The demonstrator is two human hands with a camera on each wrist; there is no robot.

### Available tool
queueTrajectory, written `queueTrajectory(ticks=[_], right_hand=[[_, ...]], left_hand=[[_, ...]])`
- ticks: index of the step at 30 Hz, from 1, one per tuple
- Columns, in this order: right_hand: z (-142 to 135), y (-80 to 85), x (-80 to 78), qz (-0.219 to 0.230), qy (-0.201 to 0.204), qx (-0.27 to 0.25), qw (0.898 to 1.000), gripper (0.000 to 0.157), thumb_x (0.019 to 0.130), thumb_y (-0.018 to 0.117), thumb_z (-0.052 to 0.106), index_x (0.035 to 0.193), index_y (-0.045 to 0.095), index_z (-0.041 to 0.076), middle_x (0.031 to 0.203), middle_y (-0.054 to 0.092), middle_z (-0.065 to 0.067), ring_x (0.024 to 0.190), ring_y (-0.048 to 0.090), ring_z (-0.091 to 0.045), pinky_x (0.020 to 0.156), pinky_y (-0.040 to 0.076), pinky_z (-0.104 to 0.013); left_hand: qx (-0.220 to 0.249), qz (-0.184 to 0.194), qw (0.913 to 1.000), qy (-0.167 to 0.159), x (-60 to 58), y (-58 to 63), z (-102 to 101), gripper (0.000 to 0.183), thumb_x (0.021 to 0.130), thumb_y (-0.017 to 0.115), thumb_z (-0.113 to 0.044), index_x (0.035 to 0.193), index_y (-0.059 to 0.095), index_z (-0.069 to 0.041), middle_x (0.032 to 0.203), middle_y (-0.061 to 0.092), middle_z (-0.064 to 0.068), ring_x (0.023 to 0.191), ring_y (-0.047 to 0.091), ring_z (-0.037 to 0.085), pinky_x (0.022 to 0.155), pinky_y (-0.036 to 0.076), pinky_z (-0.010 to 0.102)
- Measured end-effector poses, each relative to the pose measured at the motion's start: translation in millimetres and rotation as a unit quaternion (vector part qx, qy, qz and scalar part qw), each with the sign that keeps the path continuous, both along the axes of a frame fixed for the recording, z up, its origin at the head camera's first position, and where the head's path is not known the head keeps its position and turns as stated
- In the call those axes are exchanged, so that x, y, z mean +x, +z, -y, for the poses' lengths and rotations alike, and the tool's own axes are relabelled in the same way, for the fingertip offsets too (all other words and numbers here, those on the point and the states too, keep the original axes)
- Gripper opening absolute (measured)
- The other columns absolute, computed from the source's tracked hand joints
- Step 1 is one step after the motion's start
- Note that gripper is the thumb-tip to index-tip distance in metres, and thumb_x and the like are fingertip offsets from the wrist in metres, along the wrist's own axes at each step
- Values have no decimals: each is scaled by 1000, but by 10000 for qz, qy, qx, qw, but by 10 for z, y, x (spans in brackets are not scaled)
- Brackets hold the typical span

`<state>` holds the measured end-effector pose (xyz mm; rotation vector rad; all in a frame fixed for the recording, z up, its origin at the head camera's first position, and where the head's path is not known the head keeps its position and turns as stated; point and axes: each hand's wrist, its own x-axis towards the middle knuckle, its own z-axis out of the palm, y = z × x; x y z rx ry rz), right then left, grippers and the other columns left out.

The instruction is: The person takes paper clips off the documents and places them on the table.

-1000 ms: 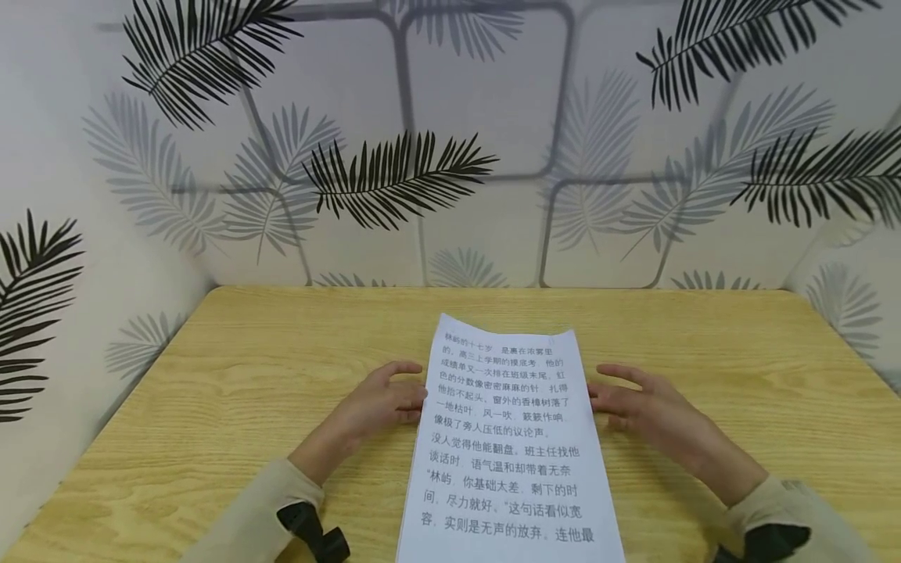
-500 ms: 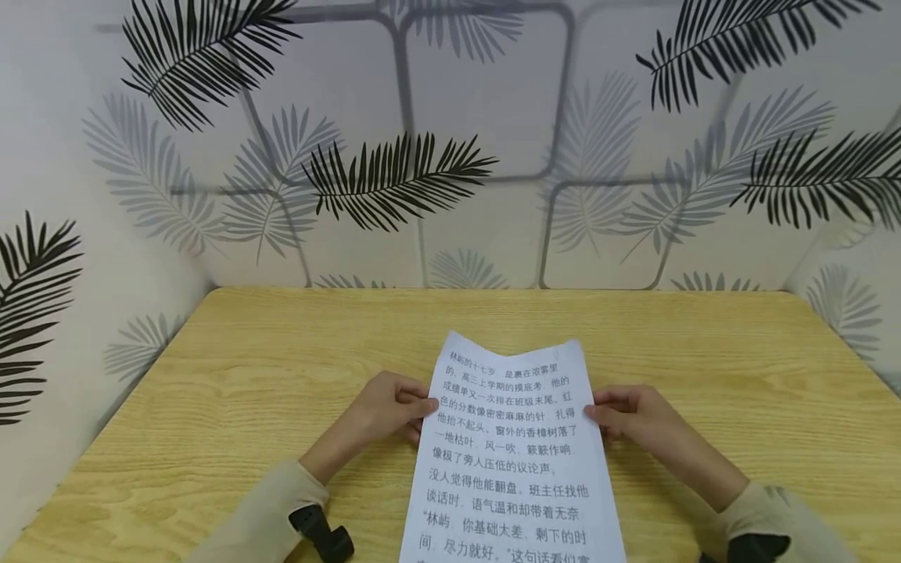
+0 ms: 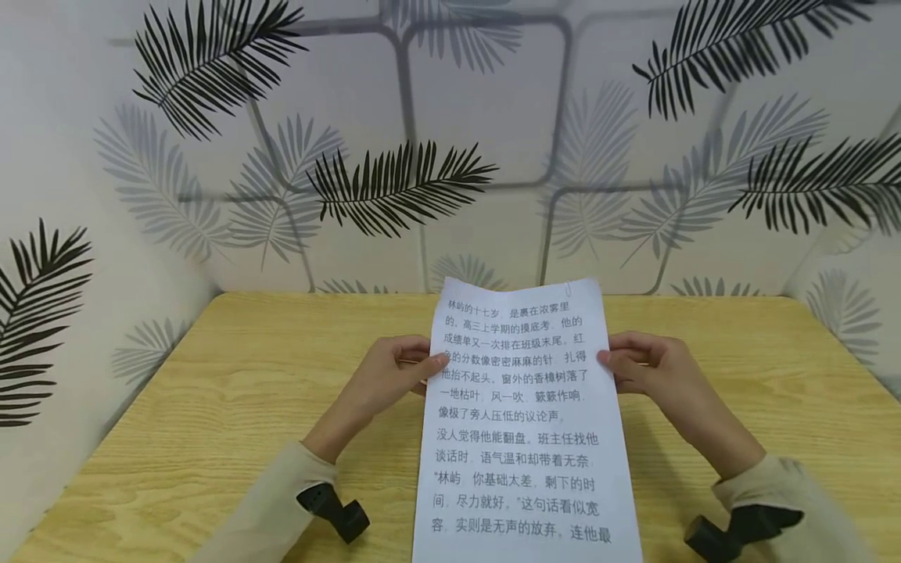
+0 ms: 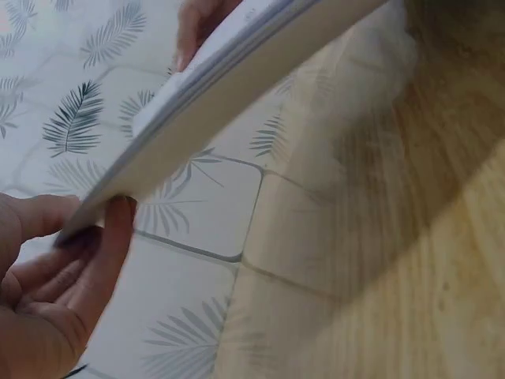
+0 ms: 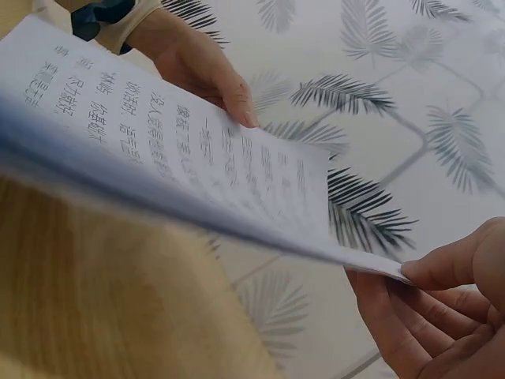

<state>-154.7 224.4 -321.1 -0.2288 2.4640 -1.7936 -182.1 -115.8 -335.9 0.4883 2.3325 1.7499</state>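
A stack of printed paper [image 3: 521, 422] with rows of Chinese characters is raised off the table, its top edge tilted up toward the wall. My left hand [image 3: 387, 371] pinches its left edge, thumb on the printed face and fingers behind. On the opposite edge my right hand [image 3: 655, 367] does the same at about equal height. Seen in the left wrist view, the stack [image 4: 197, 118] is several sheets thick, and the fingers [image 4: 106, 260] lie against its underside. In the right wrist view the right thumb [image 5: 454, 264] presses the corner region from above.
The wood-grain table [image 3: 281, 375] spreads under and around the paper. Behind it stands a pale wall covering [image 3: 486, 102] with dark and grey palm leaves. Black wrist-worn devices [image 3: 334, 512] sit on both sleeves.
Both hands, at first loosely beside the paper's edges, have closed on them. The stack first slid toward me, then rose with its top edge higher. The head view has tilted slightly.
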Motion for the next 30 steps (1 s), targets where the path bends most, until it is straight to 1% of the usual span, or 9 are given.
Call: queueTrajectory(ticks=[3, 5, 10, 12, 15, 19, 22, 26, 30], right_hand=[[-20, 81, 0, -222, -124, 39, 9997, 40, 95, 63, 18, 121, 55, -11, 92, 71, 10, 80, 70, -11, 74, 59, -26], [-30, 129, -2, -353, -176, 50, 9992, 38, 95, 63, 17, 119, 56, -10, 90, 71, 12, 80, 70, -10, 73, 59, -26], [-55, 210, -3, -602, -198, 46, 9980, 27, 94, 63, 15, 112, 60, -6, 88, 71, 13, 79, 69, -9, 72, 59, -25], [-68, 228, 2, -661, -183, 57, 9976, 22, 94, 64, 14, 108, 63, -2, 88, 71, 13, 78, 70, -9, 72, 59, -25], [-88, 259, 10, -730, -133, 87, 9972, 16, 94, 64, 13, 105, 64, 3, 87, 71, 12, 76, 70, -11, 72, 58, -24], [-54, 359, -27, -965, -114, 173, 9951, 20, 95, 62, 17, 111, 62, 5, 90, 71, 11, 78, 69, -11, 73, 57, -23], [39, 473, -100, -1507, -371, 284, 9875, 27, 96, 61, 20, 118, 57, 5, 95, 68, 13, 82, 66, -7, 72, 55, -19], [177, 606, -192, -2295, -864, 337, 9689, 33, 95, 62, 19, 124, 54, 4, 95, 65, 12, 82, 62, -5, 72, 50, -14], [274, 686, -249, -2691, -1054, 172, 9572, 30, 95, 62, 17, 122, 58, 6, 95, 65, 7, 80, 60, -9, 70, 46, -15]], left_hand=[[15, -333, 9994, 104, 1, 98, 9, 25, 94, 64, -18, 110, 69, 1, 92, 73, 14, 71, 70, 19, 64, 59, 31], [47, -454, 9989, 100, 8, 168, 32, 24, 94, 64, -17, 107, 70, 2, 90, 73, 15, 69, 70, 20, 63, 60, 32], [-12, -547, 9984, -112, 7, 294, 81, 23, 95, 62, -15, 101, 71, 5, 88, 73, 18, 67, 71, 24, 63, 60, 35], [-35, -562, 9983, -122, 0, 317, 84, 22, 95, 62, -14, 100, 71, 5, 87, 73, 18, 66, 71, 24, 63, 60, 36], [16, -615, 9981, -32, -10, 317, 75, 21, 94, 63, -12, 100, 71, 7, 85, 73, 19, 63, 70, 23, 60, 60, 35], [261, -758, 9966, 211, -22, 285, 43, 22, 94, 63, -10, 97, 71, 11, 82, 72, 22, 58, 69, 19, 56, 59, 32], [501, -809, 9949, 346, -23, 263, 16, 23, 94, 63, -9, 97, 70, 13, 82, 71, 25, 56, 69, 18, 55, 59, 31], [721, -683, 9944, 355, -25, 217, -6, 23, 94, 62, -7, 99, 69, 14, 85, 71, 26, 58, 70, 17, 57, 59, 31], [827, -599, 9942, 334, -26, 175, -20, 23, 94, 62, -7, 101, 68, 14, 88, 71, 26, 60, 70, 16, 58, 60, 32]])
